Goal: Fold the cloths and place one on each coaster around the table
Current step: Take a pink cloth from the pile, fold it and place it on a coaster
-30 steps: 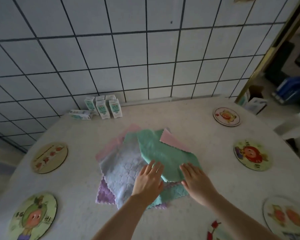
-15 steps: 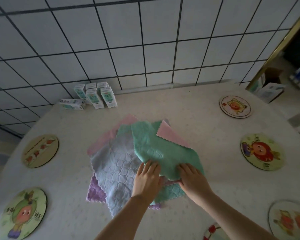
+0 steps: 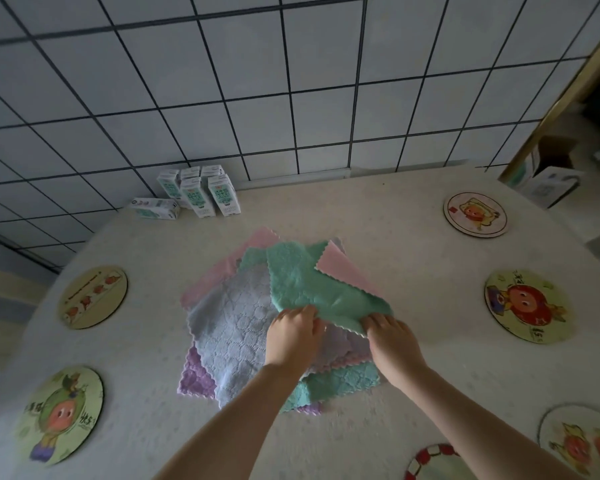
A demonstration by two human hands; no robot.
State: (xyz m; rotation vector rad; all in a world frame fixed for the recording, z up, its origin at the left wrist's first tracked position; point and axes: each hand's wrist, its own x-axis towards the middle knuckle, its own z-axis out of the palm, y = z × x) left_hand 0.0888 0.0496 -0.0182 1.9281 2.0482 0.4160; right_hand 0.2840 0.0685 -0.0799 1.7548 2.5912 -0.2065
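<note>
A pile of square cloths lies in the middle of the round table (image 3: 413,271). On top is a green cloth (image 3: 302,278); beneath it show a grey-blue cloth (image 3: 229,327), pink cloth (image 3: 340,268), purple cloth (image 3: 194,379) and a second green cloth (image 3: 333,382). My left hand (image 3: 291,337) and my right hand (image 3: 392,344) each pinch the near edge of the top green cloth, lifting it off the pile. Round picture coasters ring the table: coaster (image 3: 93,296), coaster (image 3: 60,414), coaster (image 3: 476,214), coaster (image 3: 527,306), coaster (image 3: 582,441) and coaster (image 3: 430,462).
Several small green-and-white cartons (image 3: 201,192) stand at the table's far edge against the tiled wall (image 3: 257,81), with one carton (image 3: 155,207) lying flat to their left. Boxes (image 3: 548,178) sit on the floor beyond the table at the right.
Both hands went from resting flat on the pile to gripping the top green cloth's near edge and raising it. The camera view shifted, so the pile sits higher in frame.
</note>
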